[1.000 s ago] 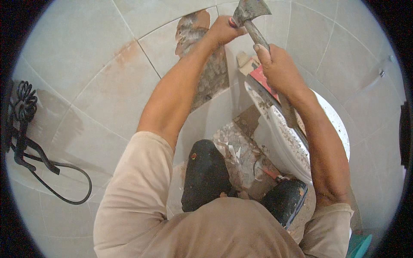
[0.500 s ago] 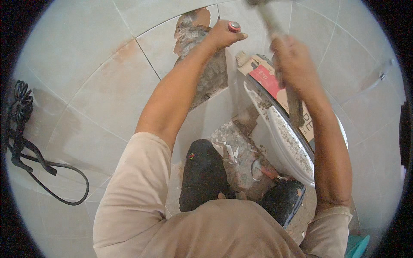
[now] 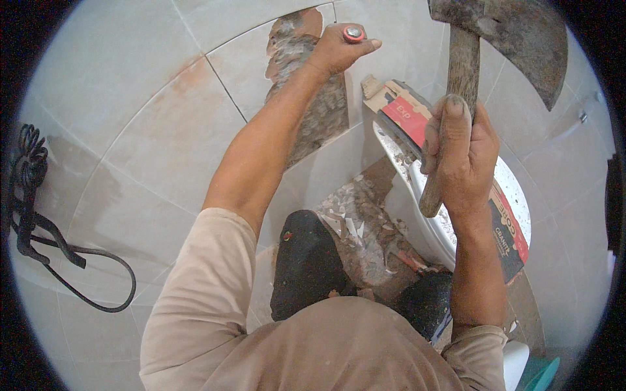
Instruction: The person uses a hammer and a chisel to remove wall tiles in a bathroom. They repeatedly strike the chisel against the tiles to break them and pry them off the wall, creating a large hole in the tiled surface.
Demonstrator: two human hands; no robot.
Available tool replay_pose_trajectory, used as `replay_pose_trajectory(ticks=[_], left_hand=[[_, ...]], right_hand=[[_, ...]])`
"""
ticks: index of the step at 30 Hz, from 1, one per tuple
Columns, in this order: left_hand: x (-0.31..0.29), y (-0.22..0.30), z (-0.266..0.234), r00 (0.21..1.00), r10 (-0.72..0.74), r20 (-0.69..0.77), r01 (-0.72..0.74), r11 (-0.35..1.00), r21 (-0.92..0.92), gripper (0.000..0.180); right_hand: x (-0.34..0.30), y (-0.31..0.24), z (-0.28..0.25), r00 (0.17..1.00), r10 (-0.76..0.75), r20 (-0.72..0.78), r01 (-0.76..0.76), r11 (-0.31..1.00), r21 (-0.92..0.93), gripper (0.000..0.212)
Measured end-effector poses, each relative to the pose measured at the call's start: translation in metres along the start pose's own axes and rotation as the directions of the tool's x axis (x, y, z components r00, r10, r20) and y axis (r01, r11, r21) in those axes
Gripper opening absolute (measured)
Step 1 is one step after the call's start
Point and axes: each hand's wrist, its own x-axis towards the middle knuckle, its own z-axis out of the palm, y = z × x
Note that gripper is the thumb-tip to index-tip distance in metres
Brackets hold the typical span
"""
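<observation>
My left hand (image 3: 338, 51) is wrapped round a red-handled chisel (image 3: 353, 34). Only its round metal striking end shows; the blade is hidden. This hand rests by the broken-out strip (image 3: 319, 124) in the tiled wall, where rough grey and reddish masonry is bare. Raised to the right, my right hand (image 3: 460, 153) grips the worn wooden handle of a hatchet (image 3: 502, 32), its wide dark metal head up at the top of the view. The hatchet is well apart from the chisel.
Below my right forearm stands a white toilet (image 3: 417, 215), covered by a cardboard box piece (image 3: 401, 111) and strewn with debris. Tile shards and rubble (image 3: 355, 221) lie on the floor by my knees. A coiled black cable (image 3: 32, 156) hangs at left; a teal object (image 3: 541, 375) is at lower right.
My right hand has swung back toward me and turned, bringing the hatchet head into view at the upper right. The left hand with the chisel has barely moved.
</observation>
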Motion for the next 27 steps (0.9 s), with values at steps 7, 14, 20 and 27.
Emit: replay_pose_trajectory(ticks=[7, 14, 20, 27], left_hand=[[-0.006, 0.006, 0.004, 0.995, 0.041, 0.096, -0.043, 0.999, 0.017, 0.042], [-0.015, -0.03, 0.016, 0.939, 0.335, 0.072, -0.343, 0.92, 0.189, 0.038], [-0.024, -0.001, 0.025, 0.974, 0.154, 0.167, -0.181, 0.969, 0.166, 0.035], [-0.046, -0.021, 0.029, 0.968, 0.208, 0.139, -0.234, 0.95, 0.206, 0.025]], right_hand=[[-0.012, 0.008, 0.009, 0.994, -0.044, -0.095, 0.052, 0.995, 0.081, 0.038], [-0.006, 0.099, 0.06, 0.959, -0.254, 0.125, 0.283, 0.853, -0.438, 0.039], [-0.022, 0.051, 0.035, 0.98, -0.174, -0.101, 0.171, 0.985, -0.039, 0.034], [-0.041, 0.082, 0.048, 0.984, 0.159, 0.081, -0.126, 0.94, -0.318, 0.039]])
